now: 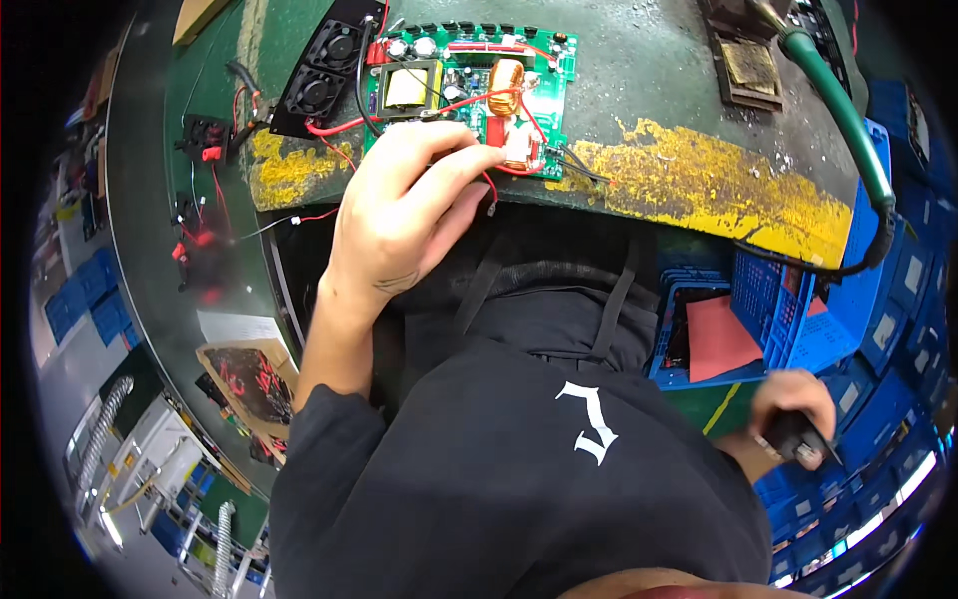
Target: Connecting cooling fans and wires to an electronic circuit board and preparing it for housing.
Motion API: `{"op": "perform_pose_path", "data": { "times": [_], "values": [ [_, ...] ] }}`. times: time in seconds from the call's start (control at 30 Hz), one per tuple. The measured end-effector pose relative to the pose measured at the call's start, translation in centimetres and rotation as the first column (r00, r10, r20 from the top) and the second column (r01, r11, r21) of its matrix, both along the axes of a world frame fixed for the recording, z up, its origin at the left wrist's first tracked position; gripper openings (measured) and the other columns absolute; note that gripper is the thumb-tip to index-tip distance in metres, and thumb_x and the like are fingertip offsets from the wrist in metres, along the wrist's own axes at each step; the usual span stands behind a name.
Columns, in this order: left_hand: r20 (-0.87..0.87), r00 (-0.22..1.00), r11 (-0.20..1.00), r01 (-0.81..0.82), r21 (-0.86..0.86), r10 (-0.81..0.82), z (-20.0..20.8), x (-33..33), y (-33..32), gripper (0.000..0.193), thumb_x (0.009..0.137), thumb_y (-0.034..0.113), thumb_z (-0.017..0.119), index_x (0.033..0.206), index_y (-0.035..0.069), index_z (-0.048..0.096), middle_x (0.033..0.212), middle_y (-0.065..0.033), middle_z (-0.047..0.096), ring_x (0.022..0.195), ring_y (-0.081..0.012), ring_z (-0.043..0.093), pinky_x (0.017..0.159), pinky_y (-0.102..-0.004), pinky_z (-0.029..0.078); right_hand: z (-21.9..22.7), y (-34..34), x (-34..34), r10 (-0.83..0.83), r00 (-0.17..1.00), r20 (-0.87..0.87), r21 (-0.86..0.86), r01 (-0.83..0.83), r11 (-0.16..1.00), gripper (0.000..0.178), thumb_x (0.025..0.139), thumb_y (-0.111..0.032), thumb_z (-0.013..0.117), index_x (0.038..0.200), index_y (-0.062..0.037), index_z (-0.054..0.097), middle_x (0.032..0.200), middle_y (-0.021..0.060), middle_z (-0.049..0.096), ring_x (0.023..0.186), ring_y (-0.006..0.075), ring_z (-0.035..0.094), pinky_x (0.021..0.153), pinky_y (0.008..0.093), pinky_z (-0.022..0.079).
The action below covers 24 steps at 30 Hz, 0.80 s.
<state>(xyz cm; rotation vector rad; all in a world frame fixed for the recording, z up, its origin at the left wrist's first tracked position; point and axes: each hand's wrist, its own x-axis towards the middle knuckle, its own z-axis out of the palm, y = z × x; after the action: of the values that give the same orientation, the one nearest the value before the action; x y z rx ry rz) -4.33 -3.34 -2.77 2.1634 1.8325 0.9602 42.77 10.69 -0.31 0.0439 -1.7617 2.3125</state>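
My left hand (414, 200) reaches over the near edge of a green circuit board (554, 95). Its thumb and forefinger are pinched together beside a red and white part (519, 150) at the board's near right corner; whatever is between the fingertips is hidden. A red wire with a bare metal end (491, 208) hangs beneath these fingers. The board carries a copper-wound coil (506, 85) and a yellow transformer (407, 88). Far off to the right, apart from the bench, my right hand (793, 399) is closed around a dark object (793, 437), too blurred to name.
Two black fans (324, 70) adjoin the board's left side. A green-handled soldering iron (838, 105) and its sponge stand (748, 75) are at the right. Blue crates (768, 299) stand below the worn yellow bench edge (718, 185). At left lies a cardboard box (249, 384) of red parts.
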Motion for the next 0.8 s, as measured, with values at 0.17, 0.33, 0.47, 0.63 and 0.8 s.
{"op": "perform_pose_path", "data": {
  "times": [0.17, 0.33, 0.47, 0.63, 0.8],
  "values": [
    [-0.137, 0.989, 0.998, -0.053, 0.024, 0.056, 0.7, -0.1, -1.0, 0.033, 0.074, 0.001, 0.079, 0.106, 0.005, 0.073, 0.099, -0.0069, 0.069, 0.090, -0.0273, 0.064, 0.082, -0.0383, 0.049, 0.0, -6.0, -14.5, -0.342, 0.789, 0.511, -0.258, 0.520, 0.814, 0.078, 0.090, -0.038, 0.062, 0.146, 0.0120, 0.040, 0.121, 0.0265, 0.064, 0.093, 0.0251, 0.069, 0.081, 0.0349, 0.055],
    [-0.103, 0.995, 0.992, -0.024, -0.124, 0.011, 1.7, -0.1, -1.2, 0.029, 0.075, 0.006, 0.080, 0.103, 0.008, 0.074, 0.093, -0.0050, 0.069, 0.090, -0.0274, 0.061, 0.089, -0.0385, 0.042, -1.1, -4.9, -21.1, -0.399, 0.760, 0.513, -0.303, 0.595, 0.744, 0.085, 0.093, -0.043, 0.057, 0.150, 0.0154, 0.033, 0.110, 0.0210, 0.065, 0.084, 0.0232, 0.070, 0.071, 0.0333, 0.060],
    [0.328, 0.942, 0.996, -0.084, 0.023, 0.072, 0.4, 1.9, -1.6, 0.027, 0.072, 0.000, 0.083, 0.097, 0.005, 0.074, 0.089, -0.0055, 0.072, 0.086, -0.0254, 0.064, 0.078, -0.0355, 0.050, -1.9, -3.3, -22.3, -0.441, 0.739, 0.508, -0.296, 0.632, 0.717, 0.066, 0.100, -0.030, 0.049, 0.145, 0.0164, 0.038, 0.109, 0.0221, 0.065, 0.086, 0.0250, 0.072, 0.072, 0.0371, 0.063],
    [0.477, 0.879, 0.997, 0.011, -0.079, 0.028, -0.9, 5.1, 0.1, 0.020, 0.075, 0.003, 0.083, 0.094, 0.006, 0.078, 0.092, -0.0053, 0.069, 0.091, -0.0227, 0.061, 0.082, -0.0343, 0.048, -3.2, -2.0, -23.2, -0.540, 0.649, 0.536, -0.156, 0.705, 0.692, 0.041, 0.101, -0.019, 0.047, 0.129, 0.0105, 0.052, 0.112, 0.0231, 0.067, 0.087, 0.0251, 0.071, 0.073, 0.0361, 0.062],
    [0.571, 0.821, 0.999, -0.001, 0.036, -0.019, -2.5, 6.9, 1.0, 0.014, 0.080, 0.003, 0.081, 0.093, 0.003, 0.076, 0.094, -0.0065, 0.073, 0.077, -0.0215, 0.061, 0.071, -0.0302, 0.049, -3.4, -1.4, -22.6, -0.596, 0.593, 0.542, -0.059, 0.734, 0.677, 0.044, 0.095, -0.012, 0.049, 0.134, 0.0095, 0.051, 0.115, 0.0200, 0.068, 0.099, 0.0226, 0.068, 0.089, 0.0334, 0.055]
  ]
}}
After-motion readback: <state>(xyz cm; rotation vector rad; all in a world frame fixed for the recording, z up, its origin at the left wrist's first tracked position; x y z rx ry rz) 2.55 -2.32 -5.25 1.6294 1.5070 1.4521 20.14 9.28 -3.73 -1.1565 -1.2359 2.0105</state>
